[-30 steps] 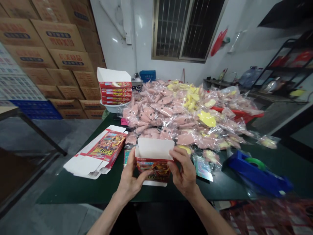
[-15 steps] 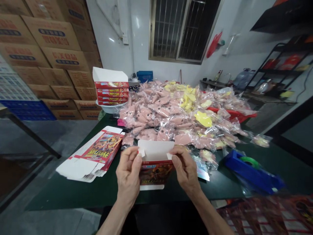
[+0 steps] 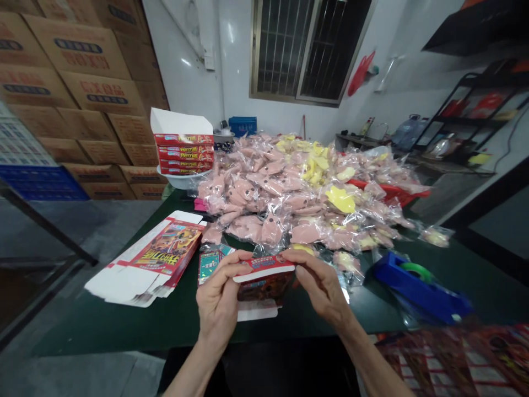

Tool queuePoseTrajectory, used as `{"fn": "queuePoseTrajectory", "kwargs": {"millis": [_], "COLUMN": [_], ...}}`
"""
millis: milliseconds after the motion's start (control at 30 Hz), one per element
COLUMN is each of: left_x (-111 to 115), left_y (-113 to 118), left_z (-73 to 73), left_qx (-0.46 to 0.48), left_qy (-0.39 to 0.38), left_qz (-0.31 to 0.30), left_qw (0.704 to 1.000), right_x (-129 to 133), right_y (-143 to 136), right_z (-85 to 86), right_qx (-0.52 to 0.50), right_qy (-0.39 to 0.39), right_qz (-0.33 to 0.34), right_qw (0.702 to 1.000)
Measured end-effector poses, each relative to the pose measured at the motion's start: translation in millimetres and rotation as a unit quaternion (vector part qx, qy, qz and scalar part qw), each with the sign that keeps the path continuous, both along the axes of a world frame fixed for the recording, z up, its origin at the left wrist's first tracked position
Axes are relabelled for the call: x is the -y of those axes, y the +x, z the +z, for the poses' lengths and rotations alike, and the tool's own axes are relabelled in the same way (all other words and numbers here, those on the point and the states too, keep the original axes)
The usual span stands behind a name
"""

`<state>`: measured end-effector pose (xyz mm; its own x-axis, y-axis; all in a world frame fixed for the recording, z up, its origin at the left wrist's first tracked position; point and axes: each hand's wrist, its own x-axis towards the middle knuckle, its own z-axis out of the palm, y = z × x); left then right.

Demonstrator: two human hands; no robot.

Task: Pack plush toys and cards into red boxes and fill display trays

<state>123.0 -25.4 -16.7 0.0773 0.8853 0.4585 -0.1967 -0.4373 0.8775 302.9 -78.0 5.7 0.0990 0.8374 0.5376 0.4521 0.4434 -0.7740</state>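
Observation:
A red printed carton (image 3: 264, 288) is held low over the front of the green table, its top flap folded over toward me and a white flap sticking out at the bottom. My left hand (image 3: 221, 286) grips its left side, fingers on the top edge. At the top right corner my right hand (image 3: 320, 281) holds it between thumb and fingers. Left of the hands lie flattened red and white cartons (image 3: 169, 248). Just behind my left hand is a teal printed card (image 3: 210, 264). A heap of pink bagged items (image 3: 268, 193) spreads beyond the carton.
A blue tape dispenser (image 3: 419, 286) stands on the right of the green table (image 3: 136, 331). Filled red boxes (image 3: 184, 153) are stacked in a white basin at the back left. A red basket (image 3: 397, 193) sits at the back right. Brown cartons (image 3: 99, 94) line the left wall.
The carton's raised white top flap has been folded down toward me, showing its red side. Both hands have shifted onto the top edge. The teal card has come into view.

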Motion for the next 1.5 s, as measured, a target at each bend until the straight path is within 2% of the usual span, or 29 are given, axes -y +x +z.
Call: {"fn": "queuePoseTrajectory", "kwargs": {"millis": [67,167,233,333,400,500,567,667,800,933,1167,1333,1500], "left_x": [0.6,0.8,-0.6,-3.6,-4.4,-2.1,0.4,1.6,-1.8,-2.3,6.3,10.2,12.2], "left_y": [-6.0,-18.6,-25.0,-27.0,-24.1,-18.9,-17.9,-21.0,-26.2,-28.5,-28.6,-16.8,-9.2], "left_z": [1.7,11.9,22.6,37.8,43.8,46.3,46.9,50.9,57.3,51.6,24.8,8.6,4.9], "left_qx": [0.000,-0.039,-0.119,-0.249,-0.286,-0.275,-0.251,-0.240,-0.265,-0.284,-0.331,-0.310,-0.307], "left_qy": [0.003,0.031,0.071,0.139,0.180,0.234,0.239,0.200,0.199,0.272,0.327,0.338,0.323], "left_qz": [-0.053,-0.127,-0.117,-0.067,-0.049,-0.024,-0.018,-0.059,-0.113,-0.071,-0.024,0.052,0.102], "left_qw": [0.999,0.991,0.983,0.956,0.940,0.932,0.938,0.948,0.937,0.917,0.885,0.887,0.889], "right_x": [1.4,1.2,0.7,0.9,1.3,1.9,2.7,4.5,4.9,3.4,2.4,1.5,2.0], "right_y": [3.3,4.4,4.5,6.0,7.4,7.6,6.2,3.4,2.1,4.1,6.0,-0.9,-10.2], "right_z": [4.4,8.2,8.2,6.9,6.7,9.5,13.4,20.0,22.1,14.4,-5.1,-24.3,-35.5], "right_qx": [-0.017,-0.019,0.012,0.054,0.078,0.106,0.119,0.135,0.122,0.105,0.078,0.029,-0.006], "right_qy": [-0.023,-0.040,-0.034,-0.003,0.013,0.038,0.058,0.078,0.093,0.118,0.138,0.130,0.117], "right_qz": [0.013,-0.008,-0.005,0.002,-0.005,-0.026,-0.035,-0.030,-0.005,0.004,-0.031,-0.040,-0.065], "right_qw": [1.000,0.999,0.999,0.999,0.997,0.993,0.991,0.987,0.988,0.987,0.987,0.990,0.991]}}
